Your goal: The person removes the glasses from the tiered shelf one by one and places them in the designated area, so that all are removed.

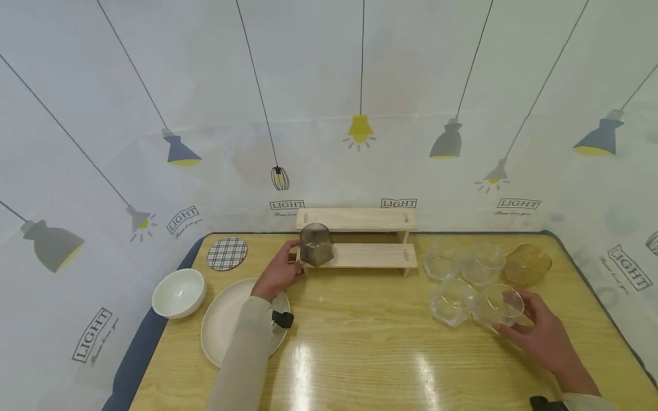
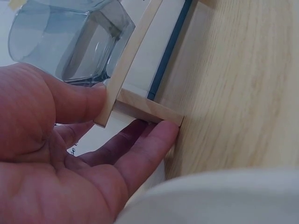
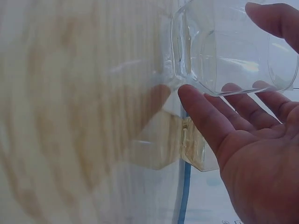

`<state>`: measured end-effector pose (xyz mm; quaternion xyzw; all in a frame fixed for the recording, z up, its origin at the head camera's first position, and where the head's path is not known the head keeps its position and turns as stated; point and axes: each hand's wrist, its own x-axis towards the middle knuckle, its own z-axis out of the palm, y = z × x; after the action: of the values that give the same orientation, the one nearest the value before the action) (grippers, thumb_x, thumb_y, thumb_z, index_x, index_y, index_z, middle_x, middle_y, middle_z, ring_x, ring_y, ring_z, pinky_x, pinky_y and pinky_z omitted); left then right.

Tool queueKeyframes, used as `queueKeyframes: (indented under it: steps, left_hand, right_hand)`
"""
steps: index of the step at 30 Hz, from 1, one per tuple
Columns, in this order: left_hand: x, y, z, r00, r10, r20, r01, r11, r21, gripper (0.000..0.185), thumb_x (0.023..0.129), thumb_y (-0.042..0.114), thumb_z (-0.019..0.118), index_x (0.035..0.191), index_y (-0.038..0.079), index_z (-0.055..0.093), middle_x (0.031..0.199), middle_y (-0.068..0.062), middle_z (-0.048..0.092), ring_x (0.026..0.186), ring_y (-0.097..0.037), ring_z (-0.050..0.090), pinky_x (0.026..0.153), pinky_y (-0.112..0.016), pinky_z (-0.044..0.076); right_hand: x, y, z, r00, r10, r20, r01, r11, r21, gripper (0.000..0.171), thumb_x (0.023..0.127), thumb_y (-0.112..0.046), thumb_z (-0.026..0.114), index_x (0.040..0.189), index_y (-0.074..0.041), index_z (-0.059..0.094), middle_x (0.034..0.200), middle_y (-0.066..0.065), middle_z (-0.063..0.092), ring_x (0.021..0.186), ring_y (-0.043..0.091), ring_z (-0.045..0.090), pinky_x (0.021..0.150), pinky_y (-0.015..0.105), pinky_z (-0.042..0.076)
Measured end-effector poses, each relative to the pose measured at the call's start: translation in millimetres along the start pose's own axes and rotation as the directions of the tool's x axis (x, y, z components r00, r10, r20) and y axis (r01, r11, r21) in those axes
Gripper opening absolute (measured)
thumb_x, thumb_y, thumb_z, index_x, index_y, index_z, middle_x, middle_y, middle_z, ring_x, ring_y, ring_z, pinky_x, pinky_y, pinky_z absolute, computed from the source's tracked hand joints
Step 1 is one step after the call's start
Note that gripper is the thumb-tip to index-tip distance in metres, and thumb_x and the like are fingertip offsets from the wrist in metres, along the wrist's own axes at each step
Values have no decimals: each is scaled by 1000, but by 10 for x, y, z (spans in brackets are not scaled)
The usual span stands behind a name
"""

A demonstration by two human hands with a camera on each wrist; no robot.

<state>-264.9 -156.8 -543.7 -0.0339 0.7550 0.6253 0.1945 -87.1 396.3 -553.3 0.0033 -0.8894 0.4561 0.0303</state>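
Observation:
My left hand (image 1: 280, 271) grips the left end of a two-step wooden shelf (image 1: 370, 256); in the left wrist view its thumb lies along the lower board's edge and its fingertips reach the short leg beneath. A smoky grey faceted glass (image 1: 316, 245) stands on that lower board beside the hand. On the right, my right hand (image 1: 540, 328) holds a clear glass (image 1: 497, 305) at the front of a group, thumb on one side and fingers on the other. Close by stand more clear glasses (image 1: 452, 302) and an amber glass (image 1: 526, 266).
A beige plate (image 1: 213, 325) lies under the left forearm, with a white bowl (image 1: 179, 294) to its left. Behind them is a round checked coaster (image 1: 227, 254). A wall sheet printed with lamps (image 1: 329, 85) rises behind the wooden table (image 1: 370, 342).

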Motion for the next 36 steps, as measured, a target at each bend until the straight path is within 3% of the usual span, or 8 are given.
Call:
queueKeyframes:
  steps: [3,8,16,20,24,28,34,36]
  left_hand:
    - [12,-5,-16,1000,1,-6,-1,1000,6,60,108,2,53,161,22,36,148,-26,48,114,-29,62,100,-43,60]
    - [18,13,-8,1000,6,2,-6,1000,24,58,108,4,53,161,23,37,150,-26,48,117,-30,62,98,-43,60]
    - [8,36,-3,1000,3,6,-4,999,37,59,108,5,53,161,25,36,150,-25,48,116,-29,63,99,-43,60]
    - [-3,41,-8,1000,6,6,-6,999,47,60,107,3,53,161,22,36,146,-25,49,115,-30,63,99,-44,60]
    - [-21,38,-15,1000,-3,7,2,999,48,62,105,2,53,161,22,36,146,-25,48,114,-29,63,100,-44,60]
    - [-46,42,-26,1000,-11,-4,12,999,52,62,105,1,52,161,23,36,145,-25,49,111,-29,63,96,-43,60]
    - [-29,67,-23,1000,3,-3,-2,997,79,61,106,4,54,161,23,36,144,-25,51,110,-28,64,93,-41,61]
    - [-18,77,-20,1000,11,-3,-11,997,80,60,106,4,54,161,22,36,144,-25,51,111,-28,64,93,-41,61]
  right_hand:
    - [8,11,5,1000,2,-2,-2,1000,-6,86,91,-19,86,159,-5,36,145,-16,50,116,-29,44,80,10,57]
    - [5,-16,-28,993,-85,-88,83,996,-25,87,87,-11,88,158,-4,39,143,-28,44,123,-27,39,86,2,50]
    - [54,-274,-143,946,-155,-286,151,988,-35,68,86,5,83,146,1,52,140,-24,55,125,-18,49,90,3,50]
    - [110,-454,-132,920,-202,-337,196,979,-51,62,85,10,81,141,4,57,137,-22,59,123,-15,53,92,2,48]
    - [218,-688,-77,895,-274,-351,275,960,-49,58,82,15,80,136,4,64,131,-17,64,119,-11,58,94,3,48]
    - [364,-898,27,876,-366,-315,376,926,-31,57,81,19,77,135,4,66,130,-10,66,120,-8,60,97,5,49]
    - [567,-1040,214,825,-459,-329,489,872,10,55,77,24,76,129,9,67,129,-5,69,121,-3,63,95,8,52]
    - [628,-1089,277,824,-463,-327,496,868,22,52,79,22,76,128,8,68,128,-5,69,121,-2,63,95,8,52]
